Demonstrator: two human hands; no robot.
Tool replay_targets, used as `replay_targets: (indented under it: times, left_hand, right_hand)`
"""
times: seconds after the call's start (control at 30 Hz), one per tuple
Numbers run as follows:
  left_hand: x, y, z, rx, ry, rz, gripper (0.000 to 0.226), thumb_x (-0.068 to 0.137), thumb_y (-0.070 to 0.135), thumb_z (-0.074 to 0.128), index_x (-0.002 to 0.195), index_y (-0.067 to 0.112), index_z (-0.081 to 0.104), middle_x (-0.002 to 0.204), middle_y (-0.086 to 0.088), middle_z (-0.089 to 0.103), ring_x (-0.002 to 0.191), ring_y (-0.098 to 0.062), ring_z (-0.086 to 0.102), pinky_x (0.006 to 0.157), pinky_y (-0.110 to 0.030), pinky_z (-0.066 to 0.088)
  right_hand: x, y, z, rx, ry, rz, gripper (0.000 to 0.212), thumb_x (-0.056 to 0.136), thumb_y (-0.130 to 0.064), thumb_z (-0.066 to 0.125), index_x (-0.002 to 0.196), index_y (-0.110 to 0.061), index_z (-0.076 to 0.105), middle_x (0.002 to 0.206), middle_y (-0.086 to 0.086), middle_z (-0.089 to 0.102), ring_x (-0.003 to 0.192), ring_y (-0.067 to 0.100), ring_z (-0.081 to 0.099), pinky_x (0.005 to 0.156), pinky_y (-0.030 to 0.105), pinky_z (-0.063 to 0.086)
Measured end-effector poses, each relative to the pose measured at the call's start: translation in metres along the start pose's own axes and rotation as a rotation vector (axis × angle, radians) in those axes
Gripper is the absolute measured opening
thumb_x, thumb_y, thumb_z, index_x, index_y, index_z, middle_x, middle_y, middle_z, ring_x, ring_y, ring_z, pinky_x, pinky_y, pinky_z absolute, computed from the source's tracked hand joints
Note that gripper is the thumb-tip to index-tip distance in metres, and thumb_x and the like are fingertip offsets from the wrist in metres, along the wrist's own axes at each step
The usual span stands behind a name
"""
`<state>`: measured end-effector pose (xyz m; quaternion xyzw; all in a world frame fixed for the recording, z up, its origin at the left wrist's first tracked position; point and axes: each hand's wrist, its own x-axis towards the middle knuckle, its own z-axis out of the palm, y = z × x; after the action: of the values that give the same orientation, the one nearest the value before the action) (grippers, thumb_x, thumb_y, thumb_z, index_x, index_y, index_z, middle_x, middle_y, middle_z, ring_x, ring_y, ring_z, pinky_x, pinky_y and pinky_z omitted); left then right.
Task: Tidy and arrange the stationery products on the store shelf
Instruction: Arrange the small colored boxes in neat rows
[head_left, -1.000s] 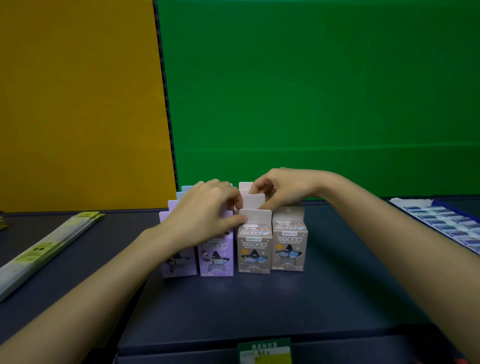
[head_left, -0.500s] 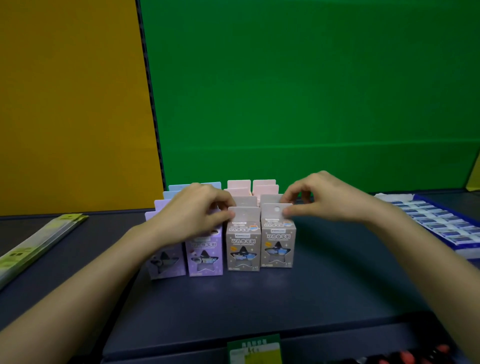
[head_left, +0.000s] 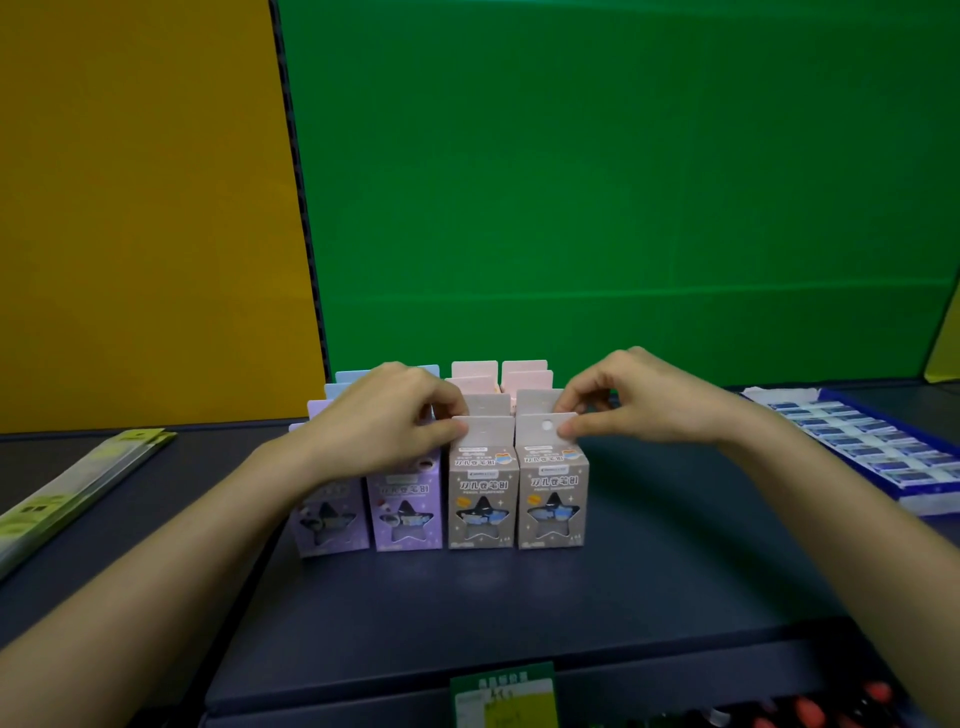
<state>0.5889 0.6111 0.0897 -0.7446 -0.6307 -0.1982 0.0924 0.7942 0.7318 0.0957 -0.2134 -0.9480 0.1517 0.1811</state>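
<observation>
Four small sharpener boxes front the rows on the dark shelf (head_left: 519, 587): two purple boxes (head_left: 402, 512) left, two grey boxes (head_left: 517, 499) right. The left hand (head_left: 382, 421) rests over the purple ones, its grip closed on the hang tab (head_left: 483, 431) of the left grey box. The right hand (head_left: 639, 400) pinches the right grey box's tab. Pink boxes (head_left: 501, 374) stand behind, before a green backboard (head_left: 623, 182).

Left hand (head_left: 387, 418): palm down, fingers curled, tips pinched together at its right edge. Right hand (head_left: 641, 402): knuckles up, thumb and forefinger pinched at its left edge, remaining fingers bent. Both forearms bare, extended forward, converging from the lower corners.
</observation>
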Motion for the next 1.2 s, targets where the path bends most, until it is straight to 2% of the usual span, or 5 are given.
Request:
replay_targets:
  times: [0.37,0.5,0.67,0.93,1.2]
  left_hand:
    - [0.007,-0.002,-0.012,-0.07,0.115,-0.021,0.017,0.082,0.031,0.061,0.086,0.016,0.068,0.085,0.005,0.065,0.077,-0.018,0.06,0.067,-0.031,0.045]
    - [0.022,-0.007,-0.005,-0.018,0.043,-0.057,0.021,0.084,0.027,0.06,0.101,0.016,0.068,0.097,0.001,0.068,0.082,-0.019,0.061,0.069,-0.027,0.043]
    - [0.031,-0.014,0.003,-0.006,-0.024,-0.089,0.008,0.081,0.025,0.064,0.082,0.019,0.07,0.082,0.0,0.072,0.063,-0.013,0.055,0.059,-0.023,0.037]
    - [0.031,-0.019,0.002,0.017,-0.018,-0.09,0.009,0.082,0.022,0.063,0.081,0.018,0.071,0.071,0.006,0.065,0.055,0.0,0.047,0.056,-0.022,0.032]
    - [0.039,-0.025,-0.002,-0.048,0.078,-0.12,0.019,0.085,0.026,0.059,0.089,0.014,0.072,0.091,-0.001,0.073,0.068,-0.019,0.055,0.062,-0.024,0.036]
  right_hand:
    - [0.008,0.012,-0.009,0.003,0.187,0.054,0.011,0.08,-0.029,0.068,0.09,-0.024,0.07,0.077,-0.017,0.064,0.061,0.015,0.049,0.055,0.012,0.037]
    - [0.018,0.018,-0.002,-0.066,0.141,0.112,0.016,0.075,-0.027,0.073,0.09,-0.02,0.072,0.079,-0.009,0.068,0.066,0.008,0.056,0.06,0.004,0.04]
    - [0.024,0.02,0.003,0.005,0.137,0.123,0.008,0.075,-0.017,0.074,0.082,-0.014,0.074,0.072,-0.004,0.069,0.056,-0.013,0.055,0.061,0.0,0.041]
    - [0.027,0.016,0.007,0.107,0.129,0.129,0.006,0.075,-0.009,0.072,0.081,-0.008,0.072,0.072,0.006,0.072,0.063,0.007,0.064,0.064,0.006,0.049]
    - [0.034,0.024,-0.003,0.036,0.235,0.152,0.014,0.079,-0.029,0.069,0.087,-0.017,0.072,0.078,-0.004,0.071,0.069,0.018,0.067,0.058,0.011,0.045]
